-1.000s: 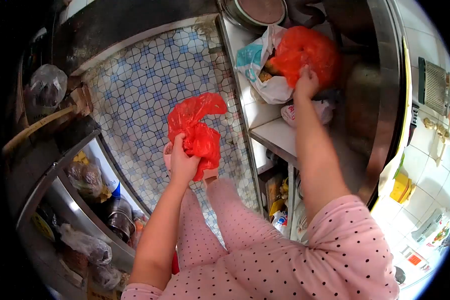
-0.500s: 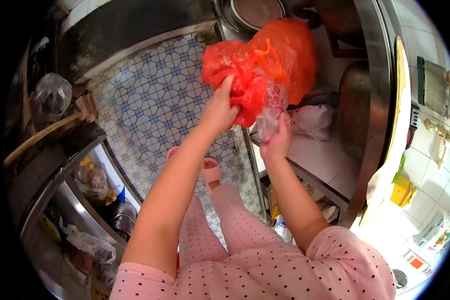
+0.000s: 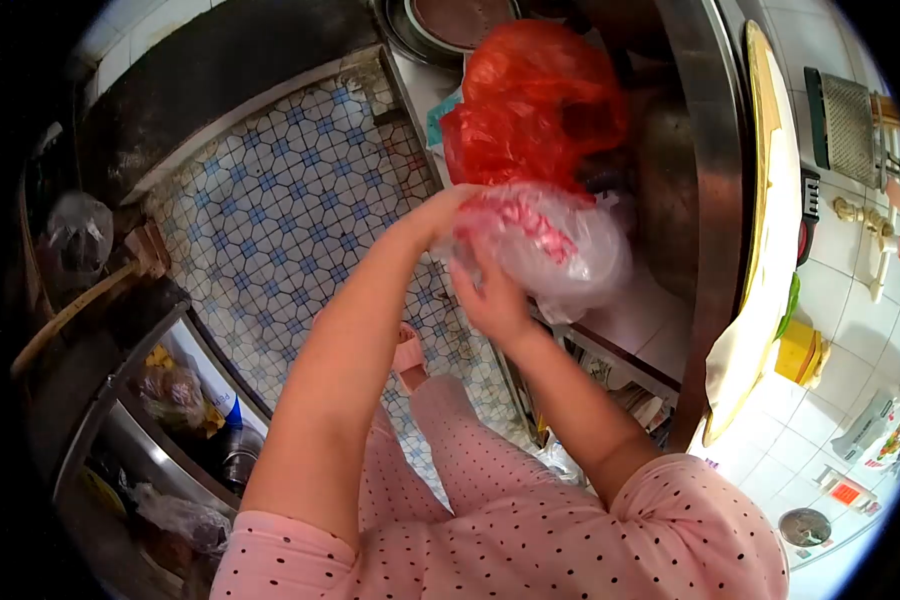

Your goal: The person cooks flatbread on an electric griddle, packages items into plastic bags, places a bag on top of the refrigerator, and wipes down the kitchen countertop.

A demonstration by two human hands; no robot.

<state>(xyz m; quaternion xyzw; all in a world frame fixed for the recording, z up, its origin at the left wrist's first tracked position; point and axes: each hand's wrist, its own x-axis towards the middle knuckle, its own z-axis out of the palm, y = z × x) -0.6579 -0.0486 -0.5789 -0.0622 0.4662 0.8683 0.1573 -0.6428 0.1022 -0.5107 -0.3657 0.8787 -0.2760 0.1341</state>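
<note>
A clear plastic bag with red print (image 3: 570,245) puffs out between my hands, over the lower shelf of a counter. My left hand (image 3: 452,212) is at the bag's left end, closed on its gathered plastic, with its fingertips hidden behind the film. Below it, my right hand (image 3: 492,300) has its fingers closed on the bag's lower left edge. Just beyond lies a crumpled red plastic bag (image 3: 530,110) on the shelf, touched by neither hand as far as I can see.
A round pan with a brown lid (image 3: 465,20) stands at the shelf's far end. The counter's metal edge (image 3: 715,200) runs along the right. To the left is an open drawer (image 3: 215,375) with bagged items. Blue-and-white patterned tiles (image 3: 290,190) cover the floor.
My left hand has let go of the red bag, which now rests on the shelf. The clear bag has spread out and swung right, and my hands have come closer together.
</note>
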